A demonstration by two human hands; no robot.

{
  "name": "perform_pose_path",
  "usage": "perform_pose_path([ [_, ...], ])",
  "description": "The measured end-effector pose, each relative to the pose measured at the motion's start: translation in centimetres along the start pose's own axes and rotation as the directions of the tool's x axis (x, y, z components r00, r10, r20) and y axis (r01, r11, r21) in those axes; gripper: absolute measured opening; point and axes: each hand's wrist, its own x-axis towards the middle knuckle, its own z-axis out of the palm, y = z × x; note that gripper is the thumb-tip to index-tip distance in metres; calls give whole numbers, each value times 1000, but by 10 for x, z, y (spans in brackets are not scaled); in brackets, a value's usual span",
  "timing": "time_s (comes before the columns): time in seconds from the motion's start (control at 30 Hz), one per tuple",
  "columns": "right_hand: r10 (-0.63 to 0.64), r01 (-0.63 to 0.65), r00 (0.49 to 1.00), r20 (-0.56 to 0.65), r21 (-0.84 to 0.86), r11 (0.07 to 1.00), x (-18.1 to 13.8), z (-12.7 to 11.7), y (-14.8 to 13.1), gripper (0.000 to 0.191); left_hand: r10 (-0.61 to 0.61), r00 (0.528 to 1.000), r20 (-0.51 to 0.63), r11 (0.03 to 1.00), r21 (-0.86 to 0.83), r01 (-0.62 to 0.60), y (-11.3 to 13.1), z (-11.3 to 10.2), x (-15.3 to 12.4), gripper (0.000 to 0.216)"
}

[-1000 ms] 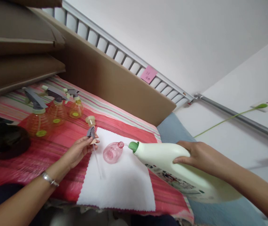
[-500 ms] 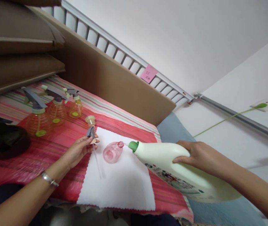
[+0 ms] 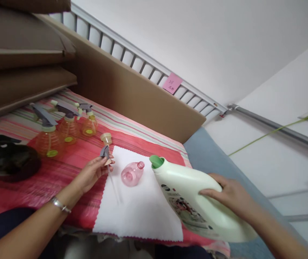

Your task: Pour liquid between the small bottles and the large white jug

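Since half a second ago your right hand (image 3: 231,196) has tipped the big white jug (image 3: 197,201) back: its green spout (image 3: 156,161) now points up and stands clear of the pink bottle (image 3: 130,174), where before it was level and almost at the bottle's neck.

Right hand: grip closed over the jug's upper back end, fingers spread along the body. Jug tilted, spout end highest, its lower part over the near right corner of the white cloth (image 3: 140,212).

Left hand (image 3: 91,172): grip pinched on the grey spray head (image 3: 105,152), thumb and fingertips together on it. Its clear dip tube (image 3: 114,189) trails down across the cloth. You wear a metal bracelet (image 3: 59,205) on that wrist.

Pink bottle: open, no head on it, lying on the cloth near its far edge, between the two hands, neck toward the jug.

Cloth lies on a red striped cover (image 3: 35,180). Just beyond the spray head sits a small tan cap (image 3: 106,138). Farther left, three orange spray bottles (image 3: 67,127) in a row, heads fitted. A black object (image 3: 13,160) at far left, too blurred to identify. Cardboard (image 3: 132,97) stands behind.
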Motion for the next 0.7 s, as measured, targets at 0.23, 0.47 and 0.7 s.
perform_pose_path([
  [0.23,225,-119,944,-240,390,913,-32,73,53,38,19,988,-151,999,-39,-25,-1,-1,-35,25],
  [0.47,406,-55,820,-403,651,757,-15,118,71,35,-3,905,-425,996,-81,-35,-15,-11,-108,31],
  [0.7,500,-11,757,-421,756,654,19,150,65,38,47,881,-472,997,76,-12,8,-3,-126,73],
])
